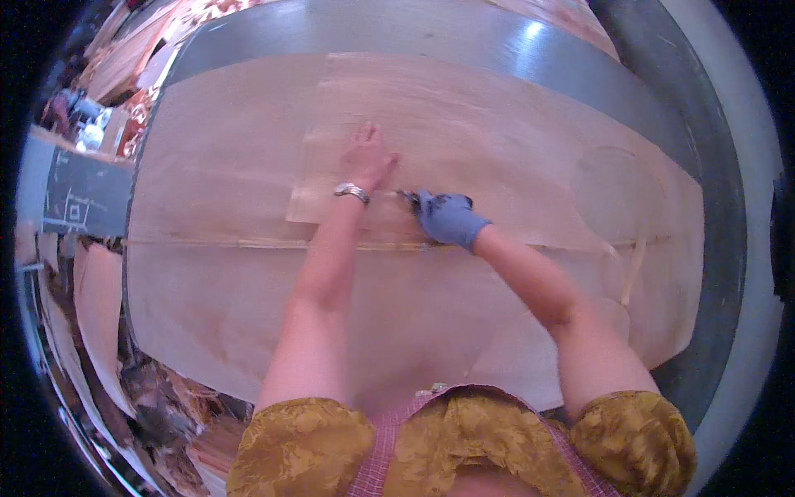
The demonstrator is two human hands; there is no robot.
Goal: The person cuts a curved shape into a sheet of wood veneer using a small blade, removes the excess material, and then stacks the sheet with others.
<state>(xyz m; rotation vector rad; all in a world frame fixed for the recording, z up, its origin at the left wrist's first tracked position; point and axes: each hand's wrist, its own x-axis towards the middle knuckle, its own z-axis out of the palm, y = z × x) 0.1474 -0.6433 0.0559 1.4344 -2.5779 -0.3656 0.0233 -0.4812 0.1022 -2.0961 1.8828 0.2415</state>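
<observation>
Thin tan wood veneer sheets (431, 306) cover the table. An upper veneer piece (489, 132) overlaps them, its left edge left of my hands. My bare left hand (367, 157) lies flat on that piece, fingers stretched forward, a silver band (352, 193) round the wrist. Just to its right, my right hand (450, 219) wears a blue-grey glove and is closed around a small dark hand tool (407, 196). The tool's narrow tip points left and rests at the veneer surface; its exact kind is too small to tell. A long seam (273, 244) runs across, nearer to me.
A dark smooth tabletop (397, 29) shows behind the veneer. Toward the right lie a rounded patch (617, 195) and a loose narrow strip (635, 265). Left of the table are a dark panel with white lines (103, 195), curled veneer offcuts (95, 306) and stacked wood (124, 62).
</observation>
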